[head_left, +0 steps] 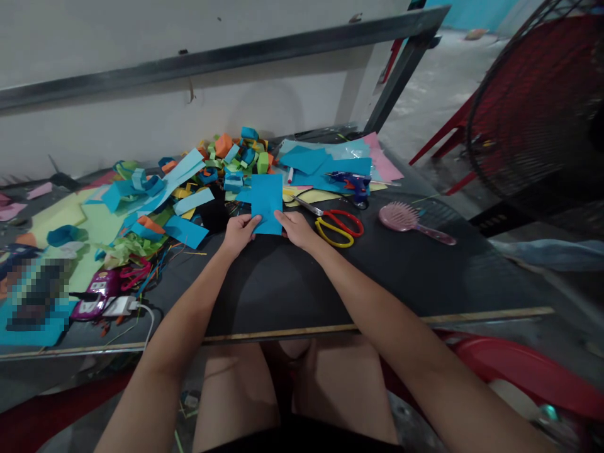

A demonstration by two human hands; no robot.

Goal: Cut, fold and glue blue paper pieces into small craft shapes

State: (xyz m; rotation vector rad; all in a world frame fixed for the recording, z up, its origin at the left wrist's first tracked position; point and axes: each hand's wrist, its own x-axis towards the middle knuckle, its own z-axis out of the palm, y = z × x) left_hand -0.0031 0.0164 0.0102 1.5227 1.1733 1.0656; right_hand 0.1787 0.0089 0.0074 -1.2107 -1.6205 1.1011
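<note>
A blue sheet of paper (pixel 267 198) is held up by its lower part in front of me. My left hand (pixel 240 233) pinches its lower left edge, thumb on the near face. My right hand (pixel 294 228) grips the lower right edge the same way, and the fingers behind the sheet are hidden. Just right of my right hand lie scissors (pixel 337 224) with one red and one yellow handle loop. Beyond them rests a blue glue gun (pixel 353 182) on blue paper (pixel 330 175). Left of my left hand lies a loose blue paper piece (pixel 187 231).
A heap of small folded paper pieces (pixel 236 156) lies along the back of the black table (pixel 283 283). Paper strips and sheets cover the left side, near a purple power strip (pixel 98 293). A pink hairbrush (pixel 415 221) lies right; a fan (pixel 542 119) stands beyond the table.
</note>
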